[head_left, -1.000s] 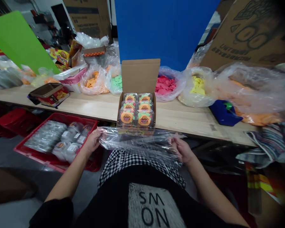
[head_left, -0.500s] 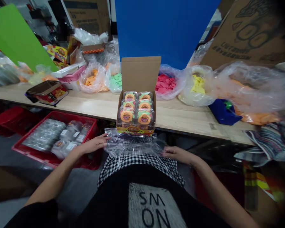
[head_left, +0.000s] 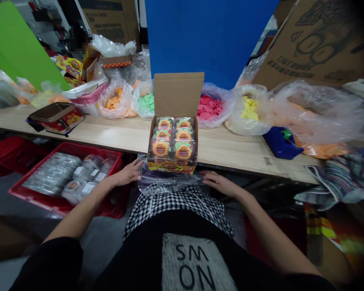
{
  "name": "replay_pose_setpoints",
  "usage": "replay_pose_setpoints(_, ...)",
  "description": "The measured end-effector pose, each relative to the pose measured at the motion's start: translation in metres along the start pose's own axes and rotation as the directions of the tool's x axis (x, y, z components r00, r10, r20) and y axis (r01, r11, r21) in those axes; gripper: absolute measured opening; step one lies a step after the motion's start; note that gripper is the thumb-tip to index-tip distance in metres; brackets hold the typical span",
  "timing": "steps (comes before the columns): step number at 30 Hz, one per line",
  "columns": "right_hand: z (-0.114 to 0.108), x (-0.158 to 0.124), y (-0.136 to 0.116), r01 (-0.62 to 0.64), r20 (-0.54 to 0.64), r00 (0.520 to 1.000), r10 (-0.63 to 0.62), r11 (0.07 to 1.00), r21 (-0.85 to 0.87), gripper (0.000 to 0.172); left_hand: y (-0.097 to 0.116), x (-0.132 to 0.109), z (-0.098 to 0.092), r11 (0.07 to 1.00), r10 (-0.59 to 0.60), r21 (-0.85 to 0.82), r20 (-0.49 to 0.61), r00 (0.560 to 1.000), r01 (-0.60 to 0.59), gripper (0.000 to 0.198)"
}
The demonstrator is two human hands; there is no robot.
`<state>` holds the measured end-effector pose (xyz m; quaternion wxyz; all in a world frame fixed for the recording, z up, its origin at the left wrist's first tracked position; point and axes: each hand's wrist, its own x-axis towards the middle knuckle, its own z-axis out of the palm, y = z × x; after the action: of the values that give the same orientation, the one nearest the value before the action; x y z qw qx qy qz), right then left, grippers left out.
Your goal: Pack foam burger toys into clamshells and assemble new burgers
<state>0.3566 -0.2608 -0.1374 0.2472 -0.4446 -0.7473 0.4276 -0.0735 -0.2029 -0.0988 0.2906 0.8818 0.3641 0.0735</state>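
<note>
At the left, a red crate (head_left: 33,200) of clear plastic containers (head_left: 53,173) stands below the wooden table (head_left: 239,151), perhaps to save room on top. The left hand (head_left: 128,173) has its fingers extended at the left edge of clear plastic film (head_left: 153,184); whether they pinch it, I cannot tell. The film spreads sideways before the person's lap, seemingly kept wide by a hand at either end. Above it, an open cardboard box (head_left: 179,93) sits at the table's near edge, lid upright, leaving its six burger-labelled tubs (head_left: 183,150) exposed. The right hand (head_left: 220,182) bends its fingers at the film's right edge, grip likewise unclear.
</note>
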Motion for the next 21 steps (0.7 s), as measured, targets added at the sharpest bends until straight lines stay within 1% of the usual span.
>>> replay_pose_setpoints(3, -0.006, 0.009, -0.007, -0.008, -0.04, 0.999, 0.011, 0.997, 0.078, 0.024, -0.001, 0.009, -0.007, 0.994, -0.007, -0.105, -0.055, 0.998, 0.001, 0.021)
replay_pose_setpoints(6, -0.015, 0.011, -0.021, -0.05, -0.044, 0.997, 0.056, 0.989, 0.137, 0.024, 0.002, 0.014, -0.014, 0.968, -0.018, -0.25, -0.148, 0.989, -0.02, 0.022)
replay_pose_setpoints(7, -0.018, 0.011, -0.027, -0.066, -0.039, 0.997, 0.073, 0.985, 0.158, 0.024, 0.003, 0.015, -0.017, 0.957, -0.028, -0.289, -0.16, 0.987, -0.02, 0.023)
replay_pose_setpoints(9, -0.024, 0.009, -0.037, -0.079, -0.037, 0.995, 0.089, 0.974, 0.215, 0.026, 0.004, 0.016, -0.021, 0.937, -0.045, -0.349, -0.143, 0.989, -0.008, 0.022)
replay_pose_setpoints(11, -0.029, 0.007, -0.045, -0.056, -0.069, 0.994, 0.08, 0.951, 0.304, 0.026, 0.006, 0.018, -0.025, 0.915, -0.05, -0.403, -0.103, 0.993, 0.005, 0.02)
replay_pose_setpoints(14, -0.03, 0.011, -0.049, 0.034, -0.205, 0.976, 0.078, 0.87, 0.492, 0.021, 0.009, 0.02, -0.029, 0.855, -0.086, -0.518, -0.094, 0.992, 0.025, 0.022)
replay_pose_setpoints(16, -0.03, 0.017, -0.048, 0.13, -0.346, 0.931, 0.114, 0.783, 0.608, 0.02, 0.012, 0.023, -0.032, 0.787, -0.143, -0.613, -0.075, 0.987, 0.067, 0.024)
replay_pose_setpoints(18, -0.031, 0.026, -0.047, 0.254, -0.501, 0.851, 0.16, 0.709, 0.658, 0.02, 0.014, 0.027, -0.035, 0.708, -0.193, -0.7, -0.068, 0.979, 0.09, 0.026)
replay_pose_setpoints(19, -0.032, 0.031, -0.047, 0.302, -0.557, 0.811, 0.179, 0.687, 0.661, 0.02, 0.015, 0.029, -0.036, 0.669, -0.22, -0.738, -0.083, 0.972, 0.088, 0.025)
replay_pose_setpoints(20, -0.033, 0.036, -0.047, 0.333, -0.591, 0.783, 0.192, 0.674, 0.659, 0.02, 0.015, 0.033, -0.037, 0.628, -0.255, -0.775, -0.114, 0.96, 0.074, 0.025)
replay_pose_setpoints(21, -0.035, 0.041, -0.048, 0.346, -0.605, 0.771, 0.2, 0.666, 0.661, 0.02, 0.015, 0.037, -0.037, 0.58, -0.305, -0.814, -0.164, 0.938, 0.046, 0.024)
